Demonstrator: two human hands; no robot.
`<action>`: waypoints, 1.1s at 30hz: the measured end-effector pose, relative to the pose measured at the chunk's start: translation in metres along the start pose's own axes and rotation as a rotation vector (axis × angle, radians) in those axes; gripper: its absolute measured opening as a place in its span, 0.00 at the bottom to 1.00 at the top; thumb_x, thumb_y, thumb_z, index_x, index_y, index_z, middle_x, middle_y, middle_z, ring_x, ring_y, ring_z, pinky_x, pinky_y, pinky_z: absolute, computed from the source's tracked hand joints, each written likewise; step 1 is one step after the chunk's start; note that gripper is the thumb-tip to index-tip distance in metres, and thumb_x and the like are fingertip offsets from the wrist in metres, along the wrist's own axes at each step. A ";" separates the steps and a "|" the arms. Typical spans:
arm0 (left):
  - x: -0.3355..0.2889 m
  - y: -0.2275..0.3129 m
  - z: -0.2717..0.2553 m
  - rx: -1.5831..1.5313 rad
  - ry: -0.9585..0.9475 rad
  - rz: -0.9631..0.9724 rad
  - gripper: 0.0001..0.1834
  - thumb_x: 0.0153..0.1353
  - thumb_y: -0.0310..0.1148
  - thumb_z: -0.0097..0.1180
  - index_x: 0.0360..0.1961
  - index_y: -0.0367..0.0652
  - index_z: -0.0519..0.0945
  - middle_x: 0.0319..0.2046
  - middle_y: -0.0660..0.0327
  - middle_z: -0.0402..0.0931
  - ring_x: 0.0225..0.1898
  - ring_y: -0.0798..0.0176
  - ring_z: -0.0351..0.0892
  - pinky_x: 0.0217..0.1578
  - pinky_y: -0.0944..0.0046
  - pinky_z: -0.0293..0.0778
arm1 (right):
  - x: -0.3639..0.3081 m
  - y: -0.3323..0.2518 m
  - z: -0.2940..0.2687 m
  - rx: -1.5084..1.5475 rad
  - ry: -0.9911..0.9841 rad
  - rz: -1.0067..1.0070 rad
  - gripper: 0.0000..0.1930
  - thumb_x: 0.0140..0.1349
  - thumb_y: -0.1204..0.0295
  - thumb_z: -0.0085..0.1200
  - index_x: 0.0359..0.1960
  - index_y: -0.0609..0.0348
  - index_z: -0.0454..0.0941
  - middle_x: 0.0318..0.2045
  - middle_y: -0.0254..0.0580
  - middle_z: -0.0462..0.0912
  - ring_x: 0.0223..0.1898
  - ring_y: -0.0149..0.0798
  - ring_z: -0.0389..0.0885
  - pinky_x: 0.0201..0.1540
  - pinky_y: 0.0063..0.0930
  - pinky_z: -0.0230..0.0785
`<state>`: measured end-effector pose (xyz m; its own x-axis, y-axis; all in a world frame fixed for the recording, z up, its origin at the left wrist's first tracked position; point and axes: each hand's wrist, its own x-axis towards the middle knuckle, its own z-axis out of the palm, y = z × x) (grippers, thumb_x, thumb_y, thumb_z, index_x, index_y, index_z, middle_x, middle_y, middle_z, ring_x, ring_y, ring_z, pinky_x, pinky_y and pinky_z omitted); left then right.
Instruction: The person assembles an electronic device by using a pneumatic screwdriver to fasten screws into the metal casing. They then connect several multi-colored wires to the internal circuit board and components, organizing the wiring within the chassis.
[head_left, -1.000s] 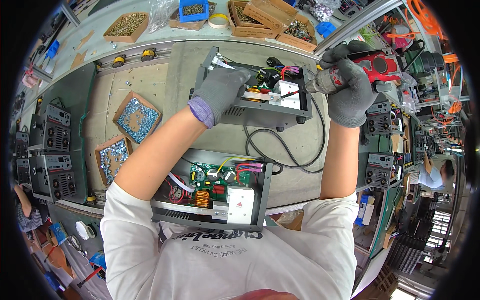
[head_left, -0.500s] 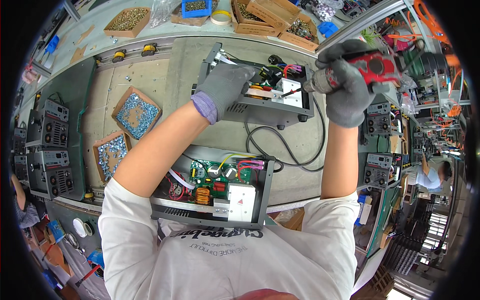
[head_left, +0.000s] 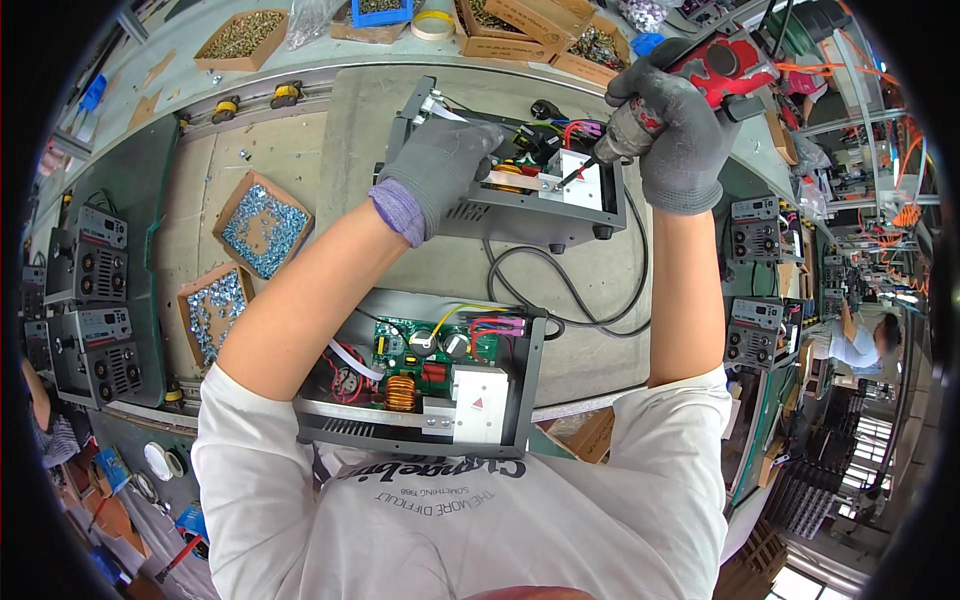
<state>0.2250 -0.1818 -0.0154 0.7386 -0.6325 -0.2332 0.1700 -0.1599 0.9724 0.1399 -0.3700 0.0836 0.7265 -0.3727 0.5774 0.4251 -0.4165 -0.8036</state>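
My right hand, in a grey glove, is wrapped around a red power drill. Its thin dark bit slants down to the end of a metal bar, beside a white block inside the far open machine case. My left hand, also gloved, reaches over that case's near wall. Its fingers are curled by the bar's left end; what they pinch is hidden. Nearer my body, a second open case shows a green circuit board, a copper coil and another white block.
A black cable loops right of the cases. Two cardboard trays of small screws lie to the left. Several finished-looking machines stand at the far left and right. More parts boxes line the back shelf.
My right hand has moved slightly left and up, and the drill is tilted more steeply, its bit still at the bar's end. My left hand stays at the far case.
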 end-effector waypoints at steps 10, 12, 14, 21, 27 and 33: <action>0.005 0.003 -0.006 0.344 -0.044 0.053 0.19 0.73 0.41 0.47 0.45 0.39 0.85 0.31 0.54 0.83 0.32 0.57 0.82 0.35 0.58 0.76 | 0.000 -0.008 0.013 0.246 0.040 0.127 0.05 0.55 0.80 0.53 0.33 0.69 0.73 0.20 0.49 0.78 0.12 0.31 0.69 0.14 0.26 0.59; 0.006 0.002 -0.006 0.360 -0.046 0.070 0.18 0.73 0.41 0.47 0.45 0.39 0.85 0.32 0.54 0.83 0.32 0.56 0.82 0.35 0.58 0.76 | 0.001 -0.010 0.012 0.235 0.051 0.160 0.06 0.56 0.81 0.51 0.35 0.68 0.72 0.20 0.51 0.78 0.12 0.31 0.69 0.14 0.26 0.59; 0.003 0.006 -0.003 0.233 -0.041 -0.015 0.18 0.72 0.40 0.47 0.45 0.40 0.85 0.32 0.53 0.84 0.33 0.55 0.83 0.36 0.58 0.76 | -0.001 -0.010 0.010 0.227 0.062 0.152 0.06 0.56 0.81 0.51 0.35 0.68 0.72 0.20 0.51 0.78 0.12 0.31 0.69 0.14 0.26 0.59; 0.018 -0.014 -0.009 0.589 -0.032 0.263 0.16 0.71 0.37 0.47 0.45 0.41 0.85 0.34 0.52 0.84 0.36 0.53 0.84 0.39 0.55 0.77 | 0.004 -0.010 0.028 0.249 0.222 0.083 0.08 0.55 0.80 0.51 0.37 0.67 0.73 0.21 0.50 0.78 0.14 0.31 0.70 0.15 0.26 0.61; 0.012 -0.007 -0.005 0.520 -0.024 0.211 0.16 0.71 0.37 0.47 0.45 0.40 0.85 0.34 0.51 0.84 0.36 0.54 0.84 0.39 0.56 0.78 | 0.002 -0.005 0.001 0.058 0.016 0.190 0.16 0.52 0.75 0.52 0.44 0.68 0.72 0.28 0.52 0.82 0.27 0.41 0.82 0.32 0.33 0.76; 0.013 -0.012 -0.007 -0.015 -0.016 0.095 0.10 0.69 0.35 0.55 0.38 0.38 0.81 0.21 0.64 0.72 0.17 0.71 0.66 0.16 0.69 0.61 | 0.000 -0.010 0.012 0.115 0.069 0.127 0.15 0.53 0.74 0.53 0.43 0.67 0.73 0.26 0.47 0.81 0.27 0.40 0.81 0.32 0.32 0.75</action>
<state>0.2369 -0.1824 -0.0303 0.7414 -0.6563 -0.1398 0.1098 -0.0870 0.9901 0.1420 -0.3563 0.0894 0.7412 -0.4736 0.4757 0.3941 -0.2666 -0.8795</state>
